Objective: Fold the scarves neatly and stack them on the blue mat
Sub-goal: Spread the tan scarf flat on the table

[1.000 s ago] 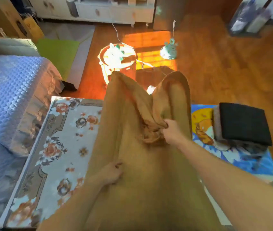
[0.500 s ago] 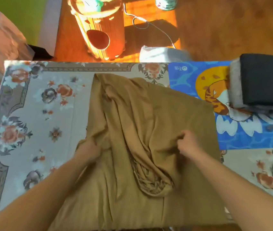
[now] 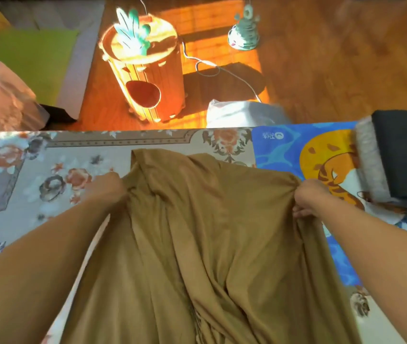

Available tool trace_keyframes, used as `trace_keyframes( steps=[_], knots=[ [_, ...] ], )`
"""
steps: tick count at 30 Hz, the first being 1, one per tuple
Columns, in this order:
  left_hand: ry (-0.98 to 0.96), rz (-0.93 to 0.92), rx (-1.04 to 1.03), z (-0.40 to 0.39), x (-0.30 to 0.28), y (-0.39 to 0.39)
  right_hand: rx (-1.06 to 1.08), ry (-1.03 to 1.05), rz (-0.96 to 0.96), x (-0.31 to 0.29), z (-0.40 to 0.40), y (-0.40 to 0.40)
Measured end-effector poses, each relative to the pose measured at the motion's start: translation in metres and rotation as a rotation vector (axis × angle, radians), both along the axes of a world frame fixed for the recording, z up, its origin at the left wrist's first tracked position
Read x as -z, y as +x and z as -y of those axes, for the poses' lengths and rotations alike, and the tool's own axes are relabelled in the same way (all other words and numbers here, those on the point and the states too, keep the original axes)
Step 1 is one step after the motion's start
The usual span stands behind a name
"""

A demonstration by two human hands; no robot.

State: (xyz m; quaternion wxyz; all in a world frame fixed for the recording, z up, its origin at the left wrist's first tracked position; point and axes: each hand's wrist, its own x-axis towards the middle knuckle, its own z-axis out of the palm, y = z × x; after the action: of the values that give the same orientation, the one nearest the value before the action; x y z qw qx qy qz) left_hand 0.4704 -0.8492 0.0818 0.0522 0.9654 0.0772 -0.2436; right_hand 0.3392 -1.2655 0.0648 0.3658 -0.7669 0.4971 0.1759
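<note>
The large tan-brown soft fabric scarf [image 3: 212, 244] lies spread over a pale floral-patterned rug [image 3: 48, 175], and its right part reaches over the edge of the blue mat with an orange tiger picture [image 3: 284, 150]. The cloth is wrinkled, with long folds running toward the near edge of the view. The left hand [image 3: 108, 192] is closed on the left edge of the scarf, with a bunch of fabric gathered in it. The right hand [image 3: 309, 199] pinches the right upper corner of the scarf, fingers curled around the cloth, just above the blue mat. Both bare forearms reach forward from the bottom corners.

On the far right side of the blue mat rests a folded black scarf [image 3: 406, 155] on top of a folded grey one [image 3: 371, 165], making a small stack. Behind the rug, on the wooden floor [image 3: 346, 70], stands an orange wooden barrel-shaped stool with a green leaf decoration [image 3: 147, 78]. A white plastic bag [image 3: 242, 115] lies near the far edge of the rug.
</note>
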Motion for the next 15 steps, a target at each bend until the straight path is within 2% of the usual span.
trace_keyframes(
  steps=[1, 3, 4, 5, 8, 10, 13, 15],
  knots=[
    [-0.08, 0.021, -0.119, -0.006, -0.015, 0.018, 0.059, 0.072, 0.103, -0.014, 0.008, 0.017],
    [-0.461, 0.003, -0.479, -0.015, -0.041, 0.059, 0.159, 0.1, 0.329, -0.048, 0.022, 0.056],
    [-0.631, 0.005, -0.618, -0.017, -0.057, 0.078, 0.19, 0.052, 0.415, -0.064, 0.026, 0.076],
    [-0.729, 0.045, -0.668, -0.019, -0.072, 0.097, 0.208, -0.014, 0.486, -0.079, 0.028, 0.095],
    [-0.811, 0.274, -0.507, -0.011, -0.126, 0.15, 0.195, -0.096, 0.674, -0.139, 0.02, 0.14],
    [-0.932, 0.338, -0.454, 0.0, -0.155, 0.172, 0.106, -0.126, 0.756, -0.177, 0.016, 0.162],
    [-0.887, 0.312, -0.4, 0.014, -0.165, 0.174, -0.001, -0.187, 0.711, -0.192, 0.013, 0.174],
    [-0.799, 0.292, -0.385, 0.009, -0.141, 0.164, -0.067, -0.231, 0.622, -0.169, 0.012, 0.171]
  ],
)
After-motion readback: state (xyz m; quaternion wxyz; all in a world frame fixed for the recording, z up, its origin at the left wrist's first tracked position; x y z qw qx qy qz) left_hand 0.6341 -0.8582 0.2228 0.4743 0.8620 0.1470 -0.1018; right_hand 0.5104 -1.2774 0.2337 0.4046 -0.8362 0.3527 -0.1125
